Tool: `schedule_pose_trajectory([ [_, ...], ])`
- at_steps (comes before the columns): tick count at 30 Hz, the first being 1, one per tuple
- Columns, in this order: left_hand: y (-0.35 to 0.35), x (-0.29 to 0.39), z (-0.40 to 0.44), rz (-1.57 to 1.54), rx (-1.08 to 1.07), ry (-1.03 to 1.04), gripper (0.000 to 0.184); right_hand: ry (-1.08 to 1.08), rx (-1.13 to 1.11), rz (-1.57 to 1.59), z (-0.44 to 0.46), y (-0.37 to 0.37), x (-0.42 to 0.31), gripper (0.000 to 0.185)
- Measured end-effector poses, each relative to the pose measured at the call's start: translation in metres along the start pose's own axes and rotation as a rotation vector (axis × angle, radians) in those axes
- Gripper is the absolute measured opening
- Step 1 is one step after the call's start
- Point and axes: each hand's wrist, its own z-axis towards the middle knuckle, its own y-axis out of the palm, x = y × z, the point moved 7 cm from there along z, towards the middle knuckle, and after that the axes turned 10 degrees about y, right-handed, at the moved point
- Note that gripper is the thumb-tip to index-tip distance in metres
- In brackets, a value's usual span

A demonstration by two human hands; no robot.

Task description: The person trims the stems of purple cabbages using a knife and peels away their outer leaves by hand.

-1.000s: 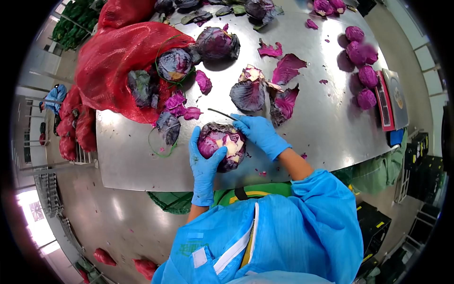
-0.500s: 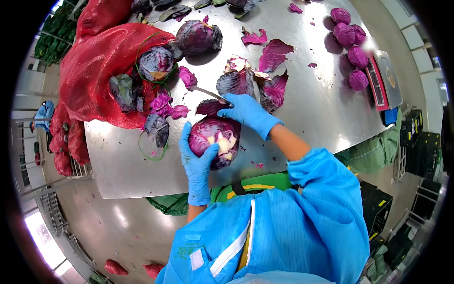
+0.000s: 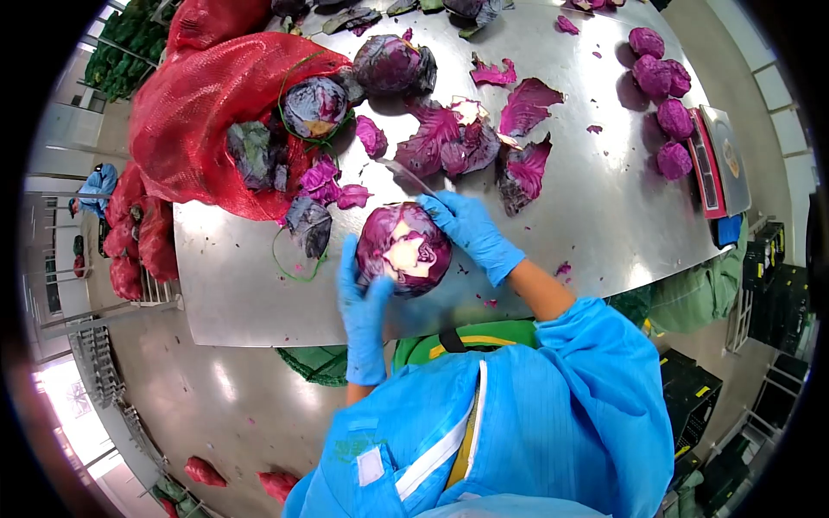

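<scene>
A red cabbage (image 3: 404,250) sits on the metal table with its pale cut stem side facing up. My left hand (image 3: 363,302), in a blue glove, is at the cabbage's left side, thumb and fingers apart and slightly blurred. At the cabbage's upper right, my right hand (image 3: 471,233), also gloved, is closed round a knife (image 3: 404,175) whose blade points up and left. Just beyond the blade lie loose purple leaves (image 3: 449,138). Another leaf (image 3: 523,173) rests to their right.
Far left on the table is a red mesh sack (image 3: 203,121) with dark cabbages at its mouth. Trimmed cabbages (image 3: 673,119) line the right side beside a red scale (image 3: 706,164). A darker cabbage (image 3: 387,65) sits near the sack. Black crates (image 3: 688,401) stand at the lower right.
An outer leaf has come off the cabbage and lies with the leaves beyond it. My left hand's grip has loosened. The knife hand remains near the cabbage's upper right.
</scene>
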Motion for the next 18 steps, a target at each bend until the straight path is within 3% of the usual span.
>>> schedule_pose_trajectory([
  [1, 0.015, 0.007, -0.004, -0.006, -0.042, 0.086, 0.118, 0.105, -0.01, 0.056, -0.001, 0.001, 0.011, 0.052],
  [2, 0.03, 0.014, -0.009, -0.015, -0.083, 0.171, 0.128, 0.071, 0.026, 0.059, -0.001, 0.004, 0.019, 0.052],
  [5, 0.034, 0.012, -0.001, 0.373, -0.137, 0.273, 0.124, 0.001, 0.177, 0.014, -0.006, -0.003, 0.029, 0.05],
  [7, 0.05, 0.021, 0.005, 0.4, -0.237, 0.252, 0.12, 0.001, 0.298, -0.118, -0.018, -0.021, 0.033, 0.049],
  [11, 0.088, 0.052, 0.017, 0.761, -0.414, 0.385, 0.114, -0.236, 0.34, -0.213, -0.046, -0.044, -0.006, 0.053],
  [12, 0.093, 0.053, 0.019, 0.756, -0.402, 0.405, 0.111, -0.127, 0.24, -0.351, -0.051, -0.046, -0.011, 0.058],
  [15, 0.097, 0.05, 0.021, 0.747, -0.397, 0.396, 0.11, -0.063, 0.185, -0.41, -0.05, -0.05, -0.011, 0.054],
  [16, 0.096, 0.047, 0.023, 0.656, -0.389, 0.321, 0.109, -0.213, 0.319, -0.369, -0.048, -0.044, 0.001, 0.058],
  [18, 0.094, 0.045, 0.026, 0.63, -0.385, 0.316, 0.108, -0.185, 0.311, -0.378, -0.049, -0.043, 0.006, 0.059],
])
